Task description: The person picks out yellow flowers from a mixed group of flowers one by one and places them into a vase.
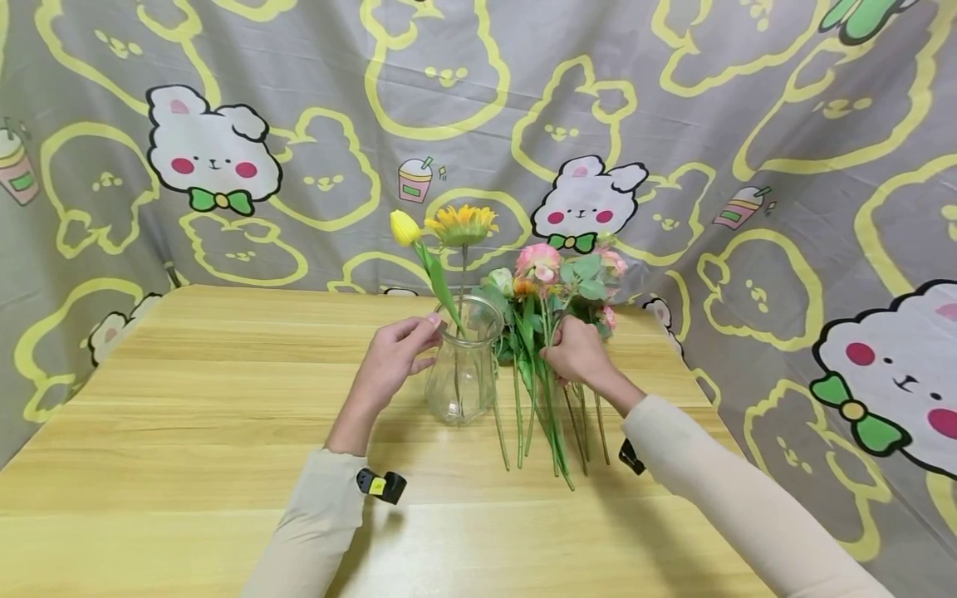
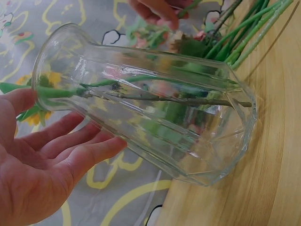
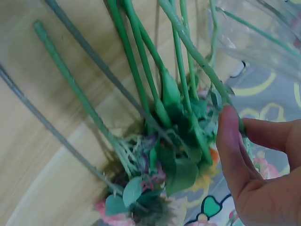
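Note:
A clear glass vase (image 1: 459, 374) stands upright on the table, holding a yellow tulip (image 1: 404, 227) and a yellow-orange sunflower (image 1: 462, 226). Beside its neck is my left hand (image 1: 392, 357). In the left wrist view the thumb touches the rim and the loosely extended fingers (image 2: 101, 153) rest along the glass. Right of the vase, my right hand (image 1: 579, 353) pinches a green flower stem (image 3: 202, 61) between thumb and fingers. Its bloom cannot be told for certain among the pink flowers (image 1: 538, 262) near the hand. Other stems (image 3: 77, 89) lie beneath, with blooms toward the curtain.
The wooden table (image 1: 187, 432) carries the vase and a loose bunch of artificial flowers, including a whitish bloom (image 1: 501, 281) and an orange one (image 1: 523, 286). A grey curtain (image 1: 314, 75) with yellow outlines and white rabbits hangs behind and at both sides.

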`<state>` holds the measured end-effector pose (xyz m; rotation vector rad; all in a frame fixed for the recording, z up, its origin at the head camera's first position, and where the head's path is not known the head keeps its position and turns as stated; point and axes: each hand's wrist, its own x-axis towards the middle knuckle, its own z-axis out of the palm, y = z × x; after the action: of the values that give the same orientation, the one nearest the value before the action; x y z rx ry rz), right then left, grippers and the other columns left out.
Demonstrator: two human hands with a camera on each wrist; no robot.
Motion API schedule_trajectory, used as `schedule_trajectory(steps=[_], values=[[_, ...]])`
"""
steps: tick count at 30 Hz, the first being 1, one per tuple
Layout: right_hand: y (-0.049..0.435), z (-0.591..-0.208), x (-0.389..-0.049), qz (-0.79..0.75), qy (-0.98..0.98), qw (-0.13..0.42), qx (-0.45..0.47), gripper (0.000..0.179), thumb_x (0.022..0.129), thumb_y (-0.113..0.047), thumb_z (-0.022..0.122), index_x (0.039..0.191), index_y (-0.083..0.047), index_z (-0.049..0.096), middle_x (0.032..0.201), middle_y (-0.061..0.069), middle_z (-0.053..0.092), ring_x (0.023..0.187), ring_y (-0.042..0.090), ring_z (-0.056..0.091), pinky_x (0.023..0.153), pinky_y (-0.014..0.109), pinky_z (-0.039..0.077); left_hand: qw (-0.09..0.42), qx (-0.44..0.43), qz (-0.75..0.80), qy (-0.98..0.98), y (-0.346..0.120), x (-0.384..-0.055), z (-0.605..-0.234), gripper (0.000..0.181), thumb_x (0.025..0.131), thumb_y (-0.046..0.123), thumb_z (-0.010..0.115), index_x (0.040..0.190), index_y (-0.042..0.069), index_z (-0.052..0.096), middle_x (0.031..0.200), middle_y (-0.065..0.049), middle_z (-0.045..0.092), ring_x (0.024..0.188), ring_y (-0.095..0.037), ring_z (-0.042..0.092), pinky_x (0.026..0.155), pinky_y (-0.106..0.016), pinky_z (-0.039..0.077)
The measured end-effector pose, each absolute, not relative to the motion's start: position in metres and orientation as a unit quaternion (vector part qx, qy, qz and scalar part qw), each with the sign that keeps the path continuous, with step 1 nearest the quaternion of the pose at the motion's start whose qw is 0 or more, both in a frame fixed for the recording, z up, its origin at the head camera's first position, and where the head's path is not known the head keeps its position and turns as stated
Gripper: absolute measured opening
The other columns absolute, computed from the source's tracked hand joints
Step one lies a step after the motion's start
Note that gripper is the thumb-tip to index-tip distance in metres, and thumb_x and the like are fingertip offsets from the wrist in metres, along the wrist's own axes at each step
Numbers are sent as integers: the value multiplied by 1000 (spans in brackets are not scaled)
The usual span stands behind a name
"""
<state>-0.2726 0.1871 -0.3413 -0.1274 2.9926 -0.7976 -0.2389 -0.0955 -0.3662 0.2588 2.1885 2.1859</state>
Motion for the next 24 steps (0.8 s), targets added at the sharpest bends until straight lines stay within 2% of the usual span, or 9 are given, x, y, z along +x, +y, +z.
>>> schedule_trajectory(steps=[1,3,4,6,9,11,17,19,24], values=[[190,-340,-274,-255,966,14,-42,44,94,-13,69,57,-14,44,45,0,51,54,28,72,102,44,56,19,83,705,704,-96,-239,-366,56,102,48,58,126,-2,64,135,-19,61,131,-31,59,101,-40,56],[197,-337,-277,-251,967,2,-42,46,94,-14,69,55,-14,45,43,0,53,52,26,71,123,47,34,18,82,705,705,-96,-239,-366,56,102,48,58,126,-2,64,134,-19,61,131,-31,59,101,-40,56],[200,-336,-278,-247,968,-3,-41,46,94,-14,70,54,-14,46,44,1,56,51,25,71,127,49,23,18,83,704,705,-96,-239,-367,56,102,48,58,126,-3,64,135,-20,61,131,-31,59,101,-40,56],[208,-335,-280,-245,969,-5,-36,46,93,-15,70,53,-14,48,46,3,60,52,24,71,128,53,18,16,83,704,705,-95,-239,-367,56,102,47,57,126,-3,64,135,-20,61,131,-32,58,101,-40,56],[221,-335,-280,-256,967,6,-17,46,94,-16,70,53,-14,51,52,8,65,56,26,73,109,51,49,15,83,704,705,-95,-240,-367,55,102,47,57,126,-3,64,135,-21,61,132,-32,58,101,-40,57],[228,-336,-280,-261,965,12,-10,46,95,-15,69,52,-13,51,52,9,65,58,26,74,90,49,60,15,83,704,705,-95,-240,-367,56,103,47,57,127,-3,64,135,-22,60,132,-33,58,101,-40,57],[245,-345,-278,-281,959,32,3,47,93,-11,66,48,-12,53,47,8,62,52,25,72,58,38,63,15,83,700,709,-96,-241,-368,58,102,48,57,127,-3,63,135,-22,60,132,-33,58,101,-41,57],[248,-349,-277,-287,957,47,9,45,93,-10,66,49,-12,53,49,8,64,55,27,73,57,37,63,17,83,701,708,-96,-240,-367,58,102,49,57,127,-3,63,135,-22,60,131,-33,58,100,-40,57],[251,-358,-275,-310,947,87,21,45,94,-9,63,52,-13,49,60,13,69,63,33,75,66,42,65,20,84,703,706,-96,-240,-366,58,102,49,57,126,-4,63,134,-22,61,131,-32,58,101,-39,57]])
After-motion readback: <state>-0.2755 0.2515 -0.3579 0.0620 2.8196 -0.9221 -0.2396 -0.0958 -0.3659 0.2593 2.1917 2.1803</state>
